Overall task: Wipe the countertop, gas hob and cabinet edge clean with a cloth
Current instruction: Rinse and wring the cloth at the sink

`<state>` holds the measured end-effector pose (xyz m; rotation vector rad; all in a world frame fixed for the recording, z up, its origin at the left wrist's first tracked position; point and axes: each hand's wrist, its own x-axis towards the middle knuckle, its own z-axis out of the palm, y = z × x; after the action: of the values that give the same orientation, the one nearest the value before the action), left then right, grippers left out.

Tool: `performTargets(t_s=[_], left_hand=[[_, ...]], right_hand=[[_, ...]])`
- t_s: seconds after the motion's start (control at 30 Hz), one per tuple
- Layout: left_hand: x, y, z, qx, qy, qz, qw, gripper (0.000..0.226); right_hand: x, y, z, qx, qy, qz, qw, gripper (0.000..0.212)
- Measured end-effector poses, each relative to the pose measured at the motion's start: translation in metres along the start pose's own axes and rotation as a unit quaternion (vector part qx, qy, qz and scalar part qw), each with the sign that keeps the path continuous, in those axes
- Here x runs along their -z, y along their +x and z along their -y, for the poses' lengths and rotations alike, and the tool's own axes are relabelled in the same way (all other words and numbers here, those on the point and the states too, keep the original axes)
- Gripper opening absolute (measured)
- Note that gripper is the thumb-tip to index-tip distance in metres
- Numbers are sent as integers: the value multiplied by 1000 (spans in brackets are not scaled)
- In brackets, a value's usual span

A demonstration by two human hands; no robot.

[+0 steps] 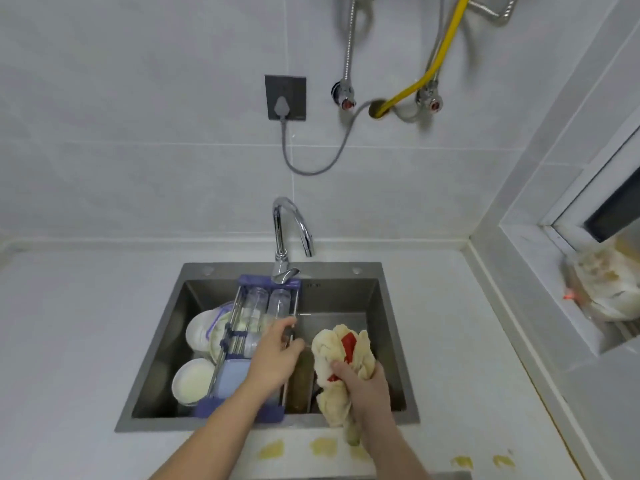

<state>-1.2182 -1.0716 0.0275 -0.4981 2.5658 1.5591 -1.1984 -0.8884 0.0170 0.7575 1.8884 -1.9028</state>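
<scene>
Hands: two, both over the sink [388, 306], close together but not touching.
Right hand [360, 382]: fingers curled tight round one bunched cloth [332, 344], held up above the right half of the sink.
Cloth: one, cream-coloured with a red patch, crumpled; its lower end hangs down past the front rim of the sink.
Left hand [277, 355]: reaches over the drying rack [239, 341]; its fingertips are at the rack's right rail, but whether they grip it cannot be told.
Drying rack: one, blue-ended with metal rails, lying across the left half of the sink from back to front.
Glasses [258, 303]: two clear ones lie side by side at the far end of the rack.
Bowls [192, 381]: at least two white ones in the sink below the rack, at its left.
Tap [289, 233]: one, chrome, curved, behind the sink.
Countertop [76, 341]: white, all round the sink.
Stains [323, 446]: about five yellowish smears on the countertop's front edge, three just before the sink, two further right.
Wall socket [285, 97]: one, dark, with one grey plug in it.
Plastic bag [609, 289]: one, on the window ledge at the right.
</scene>
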Motion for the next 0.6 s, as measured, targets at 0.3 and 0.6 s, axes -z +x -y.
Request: performTargets(t_s=[0.3, 0.6], left_hand=[[52, 181, -23, -73, 273, 47, 958, 71], [34, 207, 9, -34, 349, 168, 921, 66]], right_hand=[[-60, 64, 59, 15, -58, -26, 998, 76], [-41, 45, 100, 22, -122, -64, 990, 52]])
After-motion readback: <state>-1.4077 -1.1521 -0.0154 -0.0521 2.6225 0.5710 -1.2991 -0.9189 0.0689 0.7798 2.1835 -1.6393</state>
